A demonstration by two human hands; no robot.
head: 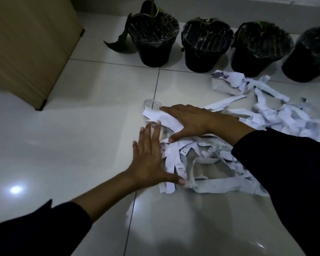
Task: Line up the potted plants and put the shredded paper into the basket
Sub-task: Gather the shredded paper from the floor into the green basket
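Observation:
Several black potted plants stand in a row along the far wall: one [153, 41] at the left, another [205, 47] beside it, a third [259, 48], and one more [308, 56] cut by the right edge. White shredded paper [216, 161] lies spread over the floor tiles in front of them. My left hand [151, 157] lies flat with fingers spread at the pile's left edge. My right hand [190, 121] presses flat on top of the strips, fingers pointing left. Neither hand grips anything. No basket is in view.
A light wooden cabinet [30, 45] on small black feet stands at the upper left. Glossy white floor tiles [72, 145] stretch to the left and front. A low wall ledge [248, 10] runs behind the pots.

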